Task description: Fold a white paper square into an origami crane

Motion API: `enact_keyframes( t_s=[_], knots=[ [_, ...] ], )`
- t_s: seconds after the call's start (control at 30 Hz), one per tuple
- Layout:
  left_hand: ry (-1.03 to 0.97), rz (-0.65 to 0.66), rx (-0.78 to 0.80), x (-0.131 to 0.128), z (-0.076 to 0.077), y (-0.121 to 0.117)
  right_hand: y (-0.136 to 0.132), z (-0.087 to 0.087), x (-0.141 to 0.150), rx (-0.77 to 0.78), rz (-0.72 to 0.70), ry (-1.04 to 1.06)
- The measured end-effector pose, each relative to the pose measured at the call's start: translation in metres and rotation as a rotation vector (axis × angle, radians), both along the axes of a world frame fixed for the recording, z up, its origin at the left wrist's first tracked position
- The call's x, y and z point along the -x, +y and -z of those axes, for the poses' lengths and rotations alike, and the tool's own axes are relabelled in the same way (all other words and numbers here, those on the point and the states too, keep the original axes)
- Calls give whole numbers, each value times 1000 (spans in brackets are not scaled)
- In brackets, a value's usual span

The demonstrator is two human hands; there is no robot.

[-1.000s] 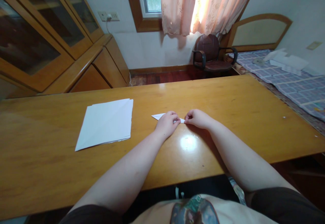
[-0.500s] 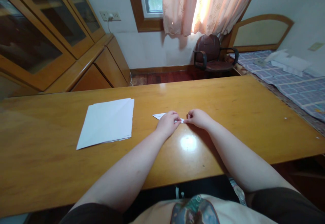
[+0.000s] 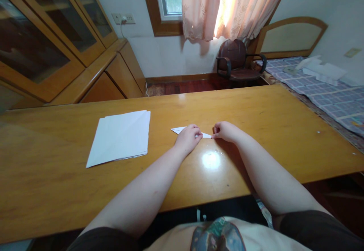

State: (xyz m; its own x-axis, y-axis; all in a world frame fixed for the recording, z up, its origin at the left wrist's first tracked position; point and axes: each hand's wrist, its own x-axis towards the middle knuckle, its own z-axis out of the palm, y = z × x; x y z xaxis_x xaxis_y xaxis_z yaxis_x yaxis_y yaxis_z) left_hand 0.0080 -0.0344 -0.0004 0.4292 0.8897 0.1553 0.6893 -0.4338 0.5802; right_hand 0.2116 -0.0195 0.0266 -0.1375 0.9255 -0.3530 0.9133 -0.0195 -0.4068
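Observation:
A small folded sheet of white paper (image 3: 206, 135) lies on the wooden table, pointed at its left and right ends. My left hand (image 3: 189, 137) covers its middle, fingers closed on the near edge. At the paper's right tip, my right hand (image 3: 224, 131) has its thumb and fingertips pressed together on the point. The left tip sticks out past my left hand. How the paper is folded under that hand is hidden.
A stack of white paper sheets (image 3: 119, 137) rests on the table (image 3: 264, 141) to the left. Beyond stand a wooden cabinet (image 3: 125, 72), a brown armchair (image 3: 234, 61) and a bed (image 3: 307, 72) with a checked cover.
My right hand has slid a little to the right along the paper's edge to its tip, so more of the white paper shows between my hands. My left hand stays in place.

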Motion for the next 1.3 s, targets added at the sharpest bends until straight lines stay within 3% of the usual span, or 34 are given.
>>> enact_keyframes(
  t_s=[0.2, 0.37, 0.53, 0.83, 1.03, 1.3],
  knots=[
    [-9, 7, 19, 1, 0, 1, -3, -6, -8, 46, -12, -35],
    [-3, -15, 19, 1, 1, 3, -4, 1, -3, -59, -103, 158],
    [-24, -24, 0, 1, 1, 2, -1, 9, 6, -86, -93, 149],
    [127, -213, 32, 19, -3, 7, -1, 10, 9, -45, -65, 164],
    [213, -260, 21, 20, -7, 4, -10, 8, 13, -235, -334, 236],
    [233, -281, -28, 8, -3, -7, -21, 0, 24, -316, -411, -25]
  ],
)
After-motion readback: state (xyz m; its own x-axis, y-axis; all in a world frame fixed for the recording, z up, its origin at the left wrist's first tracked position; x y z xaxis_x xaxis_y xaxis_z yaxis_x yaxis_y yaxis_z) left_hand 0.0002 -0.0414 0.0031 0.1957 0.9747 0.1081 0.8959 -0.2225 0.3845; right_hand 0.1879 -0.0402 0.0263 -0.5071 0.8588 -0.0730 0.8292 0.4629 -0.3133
